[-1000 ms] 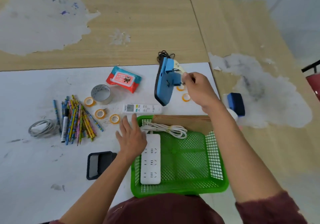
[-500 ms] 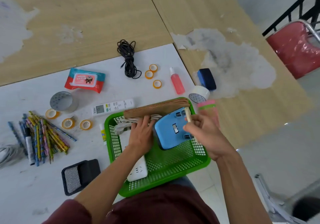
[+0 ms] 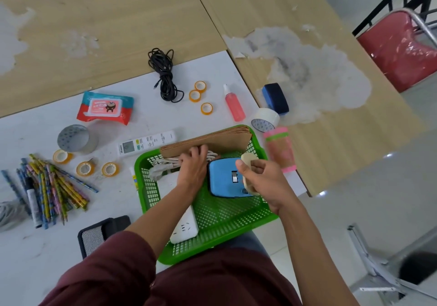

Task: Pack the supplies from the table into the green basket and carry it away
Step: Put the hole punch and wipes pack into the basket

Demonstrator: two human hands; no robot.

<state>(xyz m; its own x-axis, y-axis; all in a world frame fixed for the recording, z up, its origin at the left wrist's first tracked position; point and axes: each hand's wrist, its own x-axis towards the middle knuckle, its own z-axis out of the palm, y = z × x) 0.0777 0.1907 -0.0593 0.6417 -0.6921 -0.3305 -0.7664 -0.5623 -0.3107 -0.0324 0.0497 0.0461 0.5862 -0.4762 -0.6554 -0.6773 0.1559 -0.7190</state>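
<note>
two hands are inside the green basket [image 3: 227, 218], which sits at the near edge of the table [image 3: 142, 114]. the right hand [image 3: 260, 178] is curled round the cream handle [image 3: 247, 160] of a blue device [image 3: 224, 178], low over the mesh beside the white power strip [image 3: 185, 227]. the left hand [image 3: 192, 166] lies with loose fingers on the white cord [image 3: 163, 166] and brown paper stack [image 3: 212, 140], gripping nothing visible.

recommendation: pin the cord aside, seat the device flat by the right wall, and release only once it rests. leave floor space for the pencils [image 3: 54, 187] and wipes pack [image 3: 105, 107].

not determined: the device's identity and whether it touches the mesh. the torso covers the basket's near rim.
</note>
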